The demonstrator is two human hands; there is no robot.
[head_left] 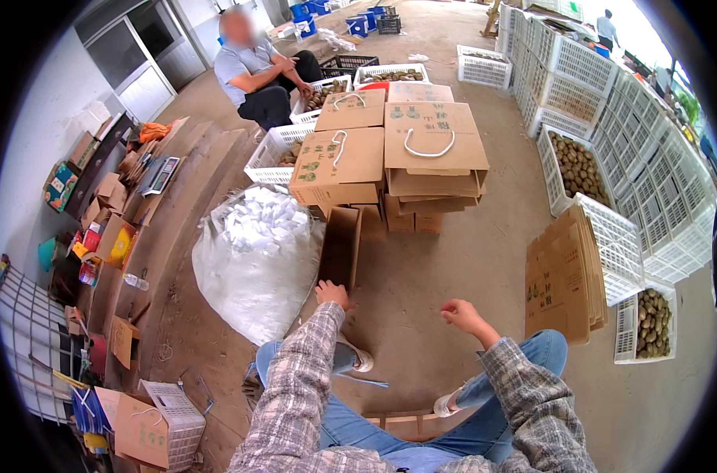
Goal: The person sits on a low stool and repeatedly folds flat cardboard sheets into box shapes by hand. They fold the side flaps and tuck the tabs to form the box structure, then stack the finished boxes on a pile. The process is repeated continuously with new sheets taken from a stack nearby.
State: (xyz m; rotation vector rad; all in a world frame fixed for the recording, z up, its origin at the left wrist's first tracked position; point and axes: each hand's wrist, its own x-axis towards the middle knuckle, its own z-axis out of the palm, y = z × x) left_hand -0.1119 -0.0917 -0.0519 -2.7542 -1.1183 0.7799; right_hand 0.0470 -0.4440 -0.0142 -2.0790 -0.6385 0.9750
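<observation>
My left hand (332,293) is closed on the near rim of a narrow, open cardboard box (343,240) standing on the floor; its lower inside is in shadow. To the right, my right hand (462,315) hangs over the floor with its fingers curled together, and nothing shows in them. A big white sack (252,276) beside the box is heaped with small white foam-like pieces (264,219). Just beyond the box stand stacked cartons with rope handles, among them a left carton (338,165) and a right carton (435,135).
Flattened cartons (559,276) lean against white crates at my right. One crate (549,169) holds brown, egg-shaped fruit; tall crate stacks (650,142) rise behind it. A person (256,71) sits at the far left beside more crates. A scale (161,175) lies among clutter leftward.
</observation>
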